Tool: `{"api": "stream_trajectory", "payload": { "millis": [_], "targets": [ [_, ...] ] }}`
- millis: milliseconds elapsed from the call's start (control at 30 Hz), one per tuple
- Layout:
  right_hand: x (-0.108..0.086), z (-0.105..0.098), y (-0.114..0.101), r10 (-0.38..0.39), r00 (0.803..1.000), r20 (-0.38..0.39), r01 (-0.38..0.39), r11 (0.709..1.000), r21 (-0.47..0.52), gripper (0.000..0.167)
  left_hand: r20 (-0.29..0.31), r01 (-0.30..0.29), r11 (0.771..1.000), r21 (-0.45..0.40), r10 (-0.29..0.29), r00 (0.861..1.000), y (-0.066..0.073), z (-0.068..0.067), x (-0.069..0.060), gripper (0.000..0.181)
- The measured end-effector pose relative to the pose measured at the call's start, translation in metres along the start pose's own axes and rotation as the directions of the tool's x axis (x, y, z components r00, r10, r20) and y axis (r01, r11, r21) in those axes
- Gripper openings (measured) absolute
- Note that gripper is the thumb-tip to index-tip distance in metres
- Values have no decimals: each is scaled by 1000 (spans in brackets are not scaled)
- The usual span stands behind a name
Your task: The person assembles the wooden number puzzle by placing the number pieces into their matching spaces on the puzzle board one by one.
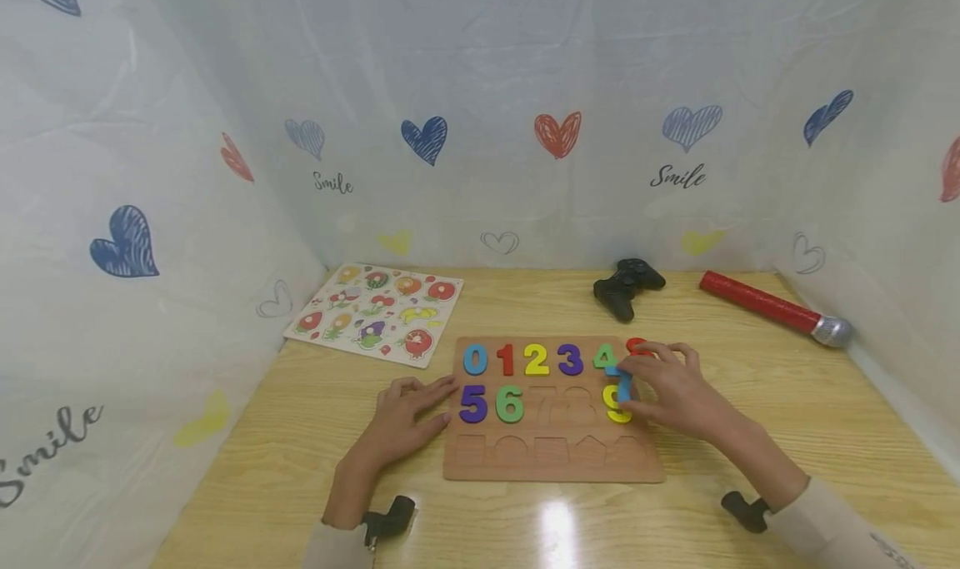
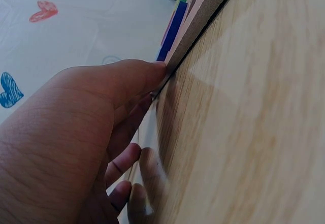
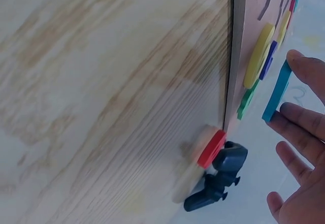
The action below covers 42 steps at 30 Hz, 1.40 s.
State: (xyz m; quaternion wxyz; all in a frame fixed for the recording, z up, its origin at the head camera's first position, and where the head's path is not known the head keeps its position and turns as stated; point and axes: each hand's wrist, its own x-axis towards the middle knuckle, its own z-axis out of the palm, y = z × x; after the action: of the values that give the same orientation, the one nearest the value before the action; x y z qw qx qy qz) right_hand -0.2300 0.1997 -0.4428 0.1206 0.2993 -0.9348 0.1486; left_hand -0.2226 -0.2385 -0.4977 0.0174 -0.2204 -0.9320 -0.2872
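A wooden number board [image 1: 555, 427] lies on the table, with colored numbers 0 to 6 and a yellow 9 [image 1: 617, 404] in its upper rows. My right hand [image 1: 678, 394] pinches a blue number 7 [image 3: 278, 92] between thumb and fingertips, held above the board's right side near the 9 and the green 4 [image 1: 604, 357]. Outlined recesses of a 7 and an 8 show in the second row. My left hand [image 1: 408, 417] touches the board's left edge with thumb and fingers extended. A red piece [image 3: 212, 149] sits by the board's far right corner, partly hidden by my right hand in the head view.
A fruit-picture puzzle board [image 1: 375, 315] lies at the back left. Behind the number board is a black game controller [image 1: 628, 287]. A red microphone [image 1: 776, 306] with a silver head lies at the back right. Heart-printed sheeting [image 1: 495, 202] hangs around the table.
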Motion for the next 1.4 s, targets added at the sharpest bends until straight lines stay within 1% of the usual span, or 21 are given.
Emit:
{"api": "stream_trajectory", "payload": {
  "millis": [133, 333, 733, 967, 1167, 1400],
  "targets": [
    [2, 2, -2, -10, 1000, -1, 10, 1000, 10, 45, 5, 4, 1000, 4, -4, 1000, 1, -1, 0, 47],
    [4, 4, -7, 14, 999, 35, -15, 1000, 23, 47, 11, 10, 1000, 3, -10, 1000, 1, -1, 0, 48],
    [9, 12, -16, -8, 998, 59, 10, 1000, -21, 50, 8, 15, 1000, -11, -15, 1000, 2, -2, -1, 48],
    [12, 16, -20, 10, 997, 82, -13, 1000, 26, 53, 12, 17, 1000, -8, -17, 1000, 2, -2, -2, 48],
    [14, 19, -26, -22, 998, 63, 20, 999, 38, 51, 23, 19, 1000, -5, -19, 1000, 2, -2, -1, 48],
    [18, 22, -34, -28, 996, 81, 24, 999, 45, 49, 29, 25, 1000, -3, -25, 999, 2, -2, -1, 49]
  ]
}}
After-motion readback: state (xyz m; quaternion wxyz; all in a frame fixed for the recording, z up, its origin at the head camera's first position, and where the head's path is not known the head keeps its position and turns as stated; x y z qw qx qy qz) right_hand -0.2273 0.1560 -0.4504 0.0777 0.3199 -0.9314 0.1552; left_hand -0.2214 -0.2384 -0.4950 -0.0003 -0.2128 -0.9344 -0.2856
